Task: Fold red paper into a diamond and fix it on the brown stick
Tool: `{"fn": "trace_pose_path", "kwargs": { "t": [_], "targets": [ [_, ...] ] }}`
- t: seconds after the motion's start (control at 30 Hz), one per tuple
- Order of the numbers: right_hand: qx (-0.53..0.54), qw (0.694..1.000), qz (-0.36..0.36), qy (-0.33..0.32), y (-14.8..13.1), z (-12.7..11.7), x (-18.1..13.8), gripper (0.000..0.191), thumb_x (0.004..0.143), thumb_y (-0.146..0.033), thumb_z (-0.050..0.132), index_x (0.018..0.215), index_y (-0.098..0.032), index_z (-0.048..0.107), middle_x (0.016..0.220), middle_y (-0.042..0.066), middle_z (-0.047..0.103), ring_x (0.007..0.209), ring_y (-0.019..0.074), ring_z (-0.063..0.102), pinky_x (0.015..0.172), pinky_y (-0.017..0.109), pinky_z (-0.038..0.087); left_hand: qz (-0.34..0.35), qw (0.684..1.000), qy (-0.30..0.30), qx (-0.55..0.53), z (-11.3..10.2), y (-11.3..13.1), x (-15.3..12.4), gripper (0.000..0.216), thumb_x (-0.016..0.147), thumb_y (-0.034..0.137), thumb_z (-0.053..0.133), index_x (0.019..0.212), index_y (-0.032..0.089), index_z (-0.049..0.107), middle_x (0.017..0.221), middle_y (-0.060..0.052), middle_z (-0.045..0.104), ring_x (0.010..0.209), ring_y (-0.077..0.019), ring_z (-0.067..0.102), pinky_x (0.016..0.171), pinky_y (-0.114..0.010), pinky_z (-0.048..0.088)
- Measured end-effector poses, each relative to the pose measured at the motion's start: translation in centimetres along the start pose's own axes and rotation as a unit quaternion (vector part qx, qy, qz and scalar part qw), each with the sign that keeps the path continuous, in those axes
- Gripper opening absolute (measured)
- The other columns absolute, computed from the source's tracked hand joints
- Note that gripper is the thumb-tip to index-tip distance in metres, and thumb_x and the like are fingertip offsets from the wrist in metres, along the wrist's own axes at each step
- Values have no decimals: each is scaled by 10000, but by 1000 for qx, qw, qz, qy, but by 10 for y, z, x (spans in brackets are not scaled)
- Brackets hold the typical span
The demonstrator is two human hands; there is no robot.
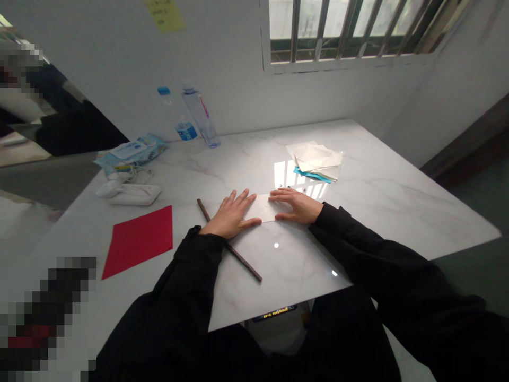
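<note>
Black sleeves (pixel 397 265) come in from both lower corners, over a dark lap (pixel 350 329) at the counter (pixel 389 196). Below the counter's near edge, a dark strip (pixel 275 312) shows yellow characters, too small to read. Lettering on the pale blue pack (pixel 131 151) at the far left is blurred too. Behind it stand two clear bottles: one (pixel 169 111) has a blue cap and a blue label with white marks, the other (pixel 199 114) a red label; neither can be read. Handwriting covers the yellow note (pixel 166 15) on the wall, illegible.

White paper (pixel 265 208) lies flat on the counter between the hands. Palm down, the left hand (pixel 233 215) has its fingers spread, thumb on the paper's near edge. Opposite, the right hand (pixel 296 206) holds its fingers close together and its thumb apart, tips on the paper's right part. A brown stick (pixel 242 260) runs beneath the left wrist. Red paper (pixel 143 241) lies left of it; cream sheets (pixel 316 159) rest on blue paper (pixel 312 175) beyond the right hand.
</note>
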State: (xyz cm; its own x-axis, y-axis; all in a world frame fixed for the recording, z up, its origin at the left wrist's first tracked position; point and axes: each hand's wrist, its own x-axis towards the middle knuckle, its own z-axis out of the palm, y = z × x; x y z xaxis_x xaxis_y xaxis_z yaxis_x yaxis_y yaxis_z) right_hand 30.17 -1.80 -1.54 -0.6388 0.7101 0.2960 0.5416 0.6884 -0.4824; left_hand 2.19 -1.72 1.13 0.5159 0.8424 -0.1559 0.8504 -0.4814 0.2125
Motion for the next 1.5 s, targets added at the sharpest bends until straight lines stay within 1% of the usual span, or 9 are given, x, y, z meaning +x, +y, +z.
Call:
{"fn": "trace_pose_path", "kwargs": {
  "t": [0.17, 0.33, 0.5, 0.7, 0.87, 1.07, 1.2, 1.37, 1.5],
  "targets": [
    [3, 1000, 0, -3, 1, 0, 0, 596, 919, -456, 736, 1441, -187, 631, 1515, 187, 587, 1433, 336, 536, 1235, 594, 372, -4, 1000, 2, 1, 1, -1, 1, 908, 929, 737, 535, 1664, 259, 298, 1765, -111, 166, 1610, -453, 112, 1271, -629, 182],
    [0, 1000, 0, -4, 1, 0, 0, 583, 923, -455, 729, 1441, -206, 629, 1515, 171, 590, 1436, 333, 532, 1235, 598, 369, 0, 1000, 10, -1, 1, -1, 1, 905, 924, 742, 539, 1658, 262, 312, 1760, -112, 191, 1608, -452, 127, 1265, -633, 194],
    [-10, 1000, 1, -6, 0, 0, 0, 583, 928, -442, 725, 1437, -175, 628, 1515, 185, 585, 1432, 338, 533, 1231, 587, 378, -2, 1000, 9, -2, 1, -1, 1, 905, 925, 738, 542, 1660, 262, 308, 1763, -107, 182, 1609, -449, 124, 1271, -626, 184],
    [-12, 1000, 4, -6, 1, 1, 0, 574, 927, -437, 727, 1438, -194, 628, 1517, 166, 587, 1435, 338, 529, 1230, 589, 378, -3, 1000, 11, 0, 2, -2, 2, 907, 919, 739, 549, 1659, 273, 312, 1763, -97, 189, 1608, -446, 136, 1269, -627, 191],
    [-9, 1000, 5, -10, 2, 1, 0, 584, 924, -450, 731, 1441, -199, 626, 1523, 179, 579, 1443, 343, 521, 1222, 603, 378, -2, 1000, 12, -2, 1, -3, 2, 907, 914, 744, 554, 1657, 278, 321, 1763, -88, 191, 1604, -455, 144, 1272, -621, 189],
    [-14, 1000, 4, -16, 1, -1, -1, 596, 933, -458, 717, 1447, -170, 620, 1535, 182, 569, 1448, 354, 515, 1227, 586, 380, -8, 1000, 6, -3, 0, -2, 2, 907, 915, 730, 569, 1657, 271, 324, 1764, -87, 188, 1605, -453, 142, 1279, -611, 181],
    [-7, 1000, 11, -14, 1, -1, -1, 589, 923, -442, 733, 1449, -201, 622, 1540, 181, 564, 1455, 353, 509, 1222, 611, 377, -6, 1000, 10, -5, 0, -1, 2, 911, 911, 733, 575, 1654, 268, 328, 1762, -92, 195, 1605, -450, 145, 1277, -612, 184],
    [-13, 1000, 14, -17, 1, -1, -1, 612, 917, -461, 740, 1455, -196, 618, 1547, 169, 559, 1462, 340, 503, 1234, 572, 380, -5, 1000, 11, -7, 0, -1, 2, 906, 913, 724, 580, 1651, 258, 336, 1762, -95, 194, 1606, -447, 140, 1279, -608, 178],
    [-7, 1000, 11, -14, 2, -1, -1, 599, 916, -443, 743, 1446, -192, 625, 1539, 179, 564, 1453, 343, 509, 1229, 587, 378, -7, 1000, 12, -10, -1, 0, 2, 899, 914, 717, 589, 1650, 265, 337, 1761, -96, 199, 1607, -444, 143, 1279, -609, 179]
  ]
}}
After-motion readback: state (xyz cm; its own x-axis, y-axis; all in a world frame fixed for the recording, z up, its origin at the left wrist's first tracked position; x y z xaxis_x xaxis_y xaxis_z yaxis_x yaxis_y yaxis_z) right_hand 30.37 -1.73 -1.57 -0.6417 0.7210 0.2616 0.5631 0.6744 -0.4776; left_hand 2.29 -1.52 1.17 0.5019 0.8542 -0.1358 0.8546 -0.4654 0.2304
